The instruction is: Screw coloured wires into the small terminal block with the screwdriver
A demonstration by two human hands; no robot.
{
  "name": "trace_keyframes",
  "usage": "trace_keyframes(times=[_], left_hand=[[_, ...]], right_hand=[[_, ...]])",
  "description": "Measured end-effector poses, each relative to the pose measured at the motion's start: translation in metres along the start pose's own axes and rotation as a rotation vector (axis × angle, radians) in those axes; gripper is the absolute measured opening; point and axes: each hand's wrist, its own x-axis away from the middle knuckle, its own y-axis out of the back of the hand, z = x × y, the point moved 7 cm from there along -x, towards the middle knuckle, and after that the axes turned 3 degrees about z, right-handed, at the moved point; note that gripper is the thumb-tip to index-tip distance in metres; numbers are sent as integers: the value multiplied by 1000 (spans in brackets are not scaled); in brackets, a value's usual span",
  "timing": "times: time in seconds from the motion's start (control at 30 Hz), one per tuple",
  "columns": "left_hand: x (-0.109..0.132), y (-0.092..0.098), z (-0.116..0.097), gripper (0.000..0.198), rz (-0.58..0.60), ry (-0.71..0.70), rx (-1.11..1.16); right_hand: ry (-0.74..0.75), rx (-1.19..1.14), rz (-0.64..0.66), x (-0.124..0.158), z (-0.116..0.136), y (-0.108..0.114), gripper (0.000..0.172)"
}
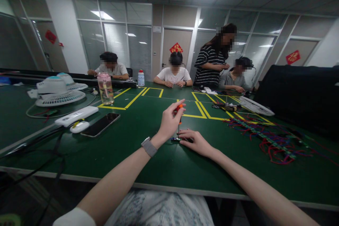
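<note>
My left hand (pixel 171 118) is closed around the orange and black handle of a screwdriver (pixel 180 107), which stands upright. Its thin shaft points down at a small dark part with green on it, perhaps a circuit board (pixel 175 140), lying on the green table (pixel 148 162). Low over the table, my right hand (pixel 194 142) has its fingers at the right side of that small part, holding it at its edge. The fingertips partly cover the part, so its full shape is hidden.
To the left lie a phone (pixel 102 124), a white mouse (pixel 79 127), a white power strip (pixel 76 116), a pink-lidded bottle (pixel 105 89) and white fans (pixel 60 91). Boards with red and blue wires (pixel 261 135) lie right, near a black screen (pixel 299 99). Several people are across the table.
</note>
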Motion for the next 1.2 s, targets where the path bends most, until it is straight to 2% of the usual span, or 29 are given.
trace_keyframes(times=[0.2,0.33,0.43,0.57,0.67,0.8,1.2], left_hand=[[1,9,-7,24,-92,-42,-201],[0,3,3,33,-28,33,-22],[1,0,9,36,-6,66,60],[2,4,4,31,-67,3,-73],[2,6,1,29,-69,-7,-116],[1,5,4,32,-51,8,-97],[-5,16,17,33,-145,50,-132]], right_hand=[[-28,10,-90,4,1,5,23],[-17,-23,-147,6,3,9,16],[26,6,-129,7,8,8,12],[88,81,-86,7,14,5,16],[123,90,-80,7,17,5,20],[126,91,-84,7,15,5,21],[125,55,-103,6,13,5,20]])
